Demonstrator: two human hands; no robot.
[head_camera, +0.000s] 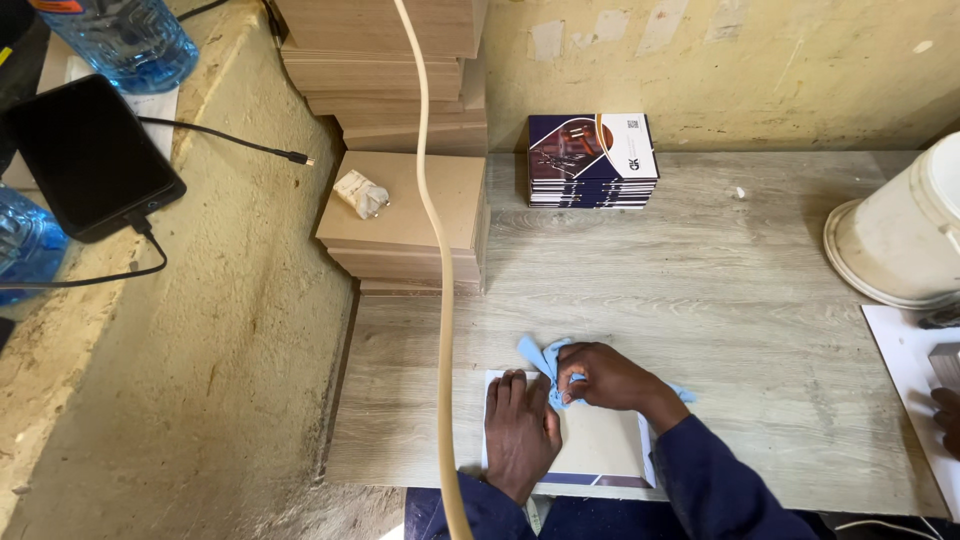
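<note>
So my left hand (520, 425) is flat, fingers spread and open, pressing down on the board cover (600, 440) right at the near edge of the desk (720, 290), basically pinning it so it doesn't slide around. My right hand (605, 380) is closed around a bunched-up blue cloth (545, 365), held against the top edge of that same cover, just beside my left fingertips. The cover lies brown side up, with a bit of its dark printed edge peeking out at the bottom.

Off to the right edge there's a white sheet (905, 370) with somebody else's hand (945, 420) on it, separate from mine. Past that, a white bucket (900, 240) tipped on its side.

Further back, a neat stack of finished printed covers (592, 160) sits against the wall, well apart from my work so it stays clean, I guess. Left of it, piles of plain brown boards (405, 215) with a white charger plug (360, 193) on top. A tan cord (432, 230) hangs down across the view. Over on the ledge: a phone (90, 155) and water bottles (125, 40).
</note>
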